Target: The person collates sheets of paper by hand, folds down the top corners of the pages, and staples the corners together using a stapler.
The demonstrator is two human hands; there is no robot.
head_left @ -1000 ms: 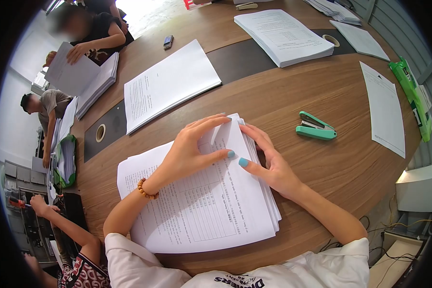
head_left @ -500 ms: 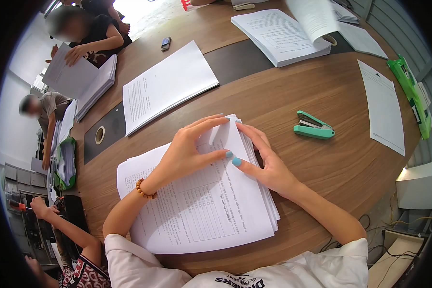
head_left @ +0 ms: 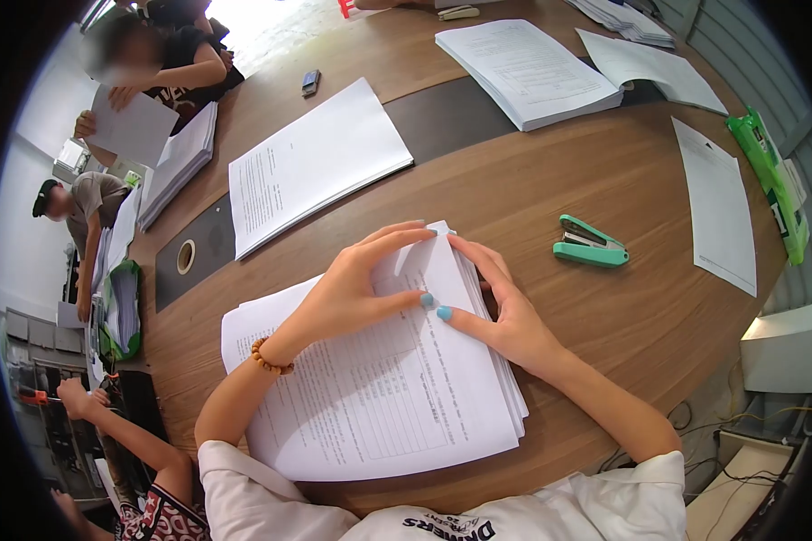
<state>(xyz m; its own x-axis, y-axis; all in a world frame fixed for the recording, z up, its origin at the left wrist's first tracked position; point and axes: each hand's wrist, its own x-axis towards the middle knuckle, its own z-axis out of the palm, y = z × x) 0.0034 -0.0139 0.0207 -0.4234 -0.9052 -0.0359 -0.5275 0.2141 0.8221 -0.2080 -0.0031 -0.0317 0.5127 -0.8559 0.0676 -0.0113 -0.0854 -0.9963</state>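
Note:
A thick stack of printed sheets (head_left: 383, 397) lies in front of me, its edges slightly uneven on the right side. My left hand (head_left: 365, 284) rests on its upper part, fingers stretched toward the top corner, with a beaded bracelet on the wrist. Along the upper right edge lies my right hand (head_left: 505, 311), fingers extended and thumb on the top page. Both thumbs nearly meet over the paper, and neither hand is closed round anything. A green stapler (head_left: 591, 242) sits on the table to the right of my hands.
Beyond my stack lies another paper pile (head_left: 316, 162); a thicker one (head_left: 528, 72) stands farther back. A tape roll (head_left: 186, 257) and a small dark device (head_left: 310, 83) are on the wooden table (head_left: 478, 189). At left, a person (head_left: 176, 68) handles sheets. A single sheet (head_left: 717, 207) lies right.
The raised sheet over the far pile has come down to its right. At left, the person's sheet has shifted and tilted. My hands stay nearly in place on the stack.

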